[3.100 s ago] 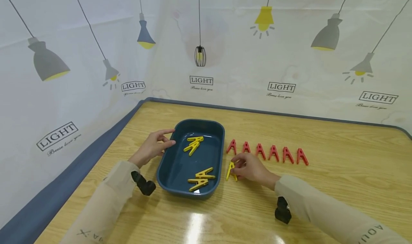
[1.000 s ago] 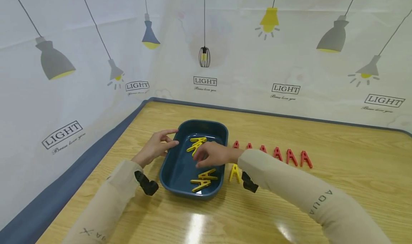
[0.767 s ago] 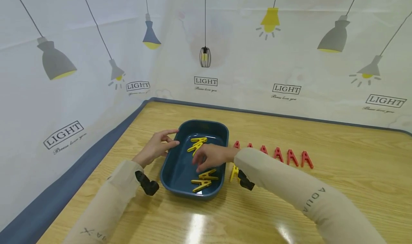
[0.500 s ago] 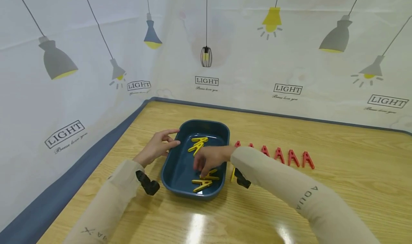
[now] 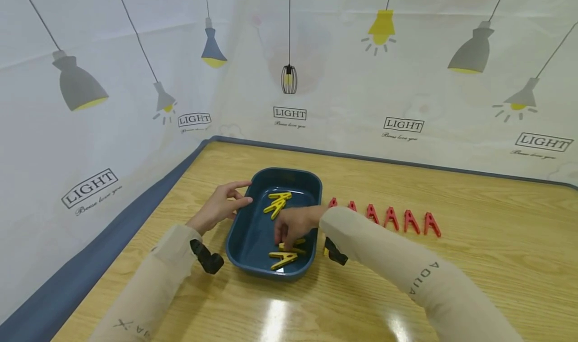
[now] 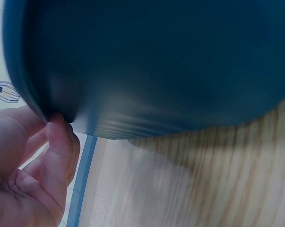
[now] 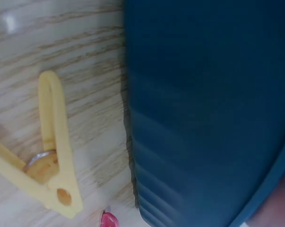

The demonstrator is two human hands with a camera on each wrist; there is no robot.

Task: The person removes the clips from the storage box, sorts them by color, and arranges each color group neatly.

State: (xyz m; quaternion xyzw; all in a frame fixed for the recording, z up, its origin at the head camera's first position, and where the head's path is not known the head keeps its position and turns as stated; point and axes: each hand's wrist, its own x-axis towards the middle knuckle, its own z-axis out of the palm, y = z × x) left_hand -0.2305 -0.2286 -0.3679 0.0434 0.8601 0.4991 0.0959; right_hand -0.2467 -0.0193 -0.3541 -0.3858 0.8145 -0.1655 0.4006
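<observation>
My right hand [image 5: 295, 222] reaches down into the dark blue tub [image 5: 244, 241], thumb and fingertips pinching a yellow clothespin [image 5: 299, 250] and partly covering it. Just in front of that lies another yellow clothespin [image 5: 283, 259]. Two more yellow clothespins [image 5: 276, 209] overlap toward the tub's far end. At the left side, my left hand [image 5: 219, 204] holds the tub's rim; the left wrist view has its fingers [image 6: 59, 146] bent up against the edge. A yellow clothespin [image 7: 59, 146] lies on the table beside the tub's right wall, mostly hidden by my right wrist in the head view.
Several red clothespins [image 5: 391, 218] form a row on the wooden table [image 5: 375, 292], right of the tub. My right sleeve [image 5: 384, 246] passes in front of the row's near end. A printed cloth [image 5: 338, 96] hangs behind the table.
My right hand has gone from the yellow clothespin on the table into the tub, then lowered to one of the near clothespins there. The left hand stays at the rim.
</observation>
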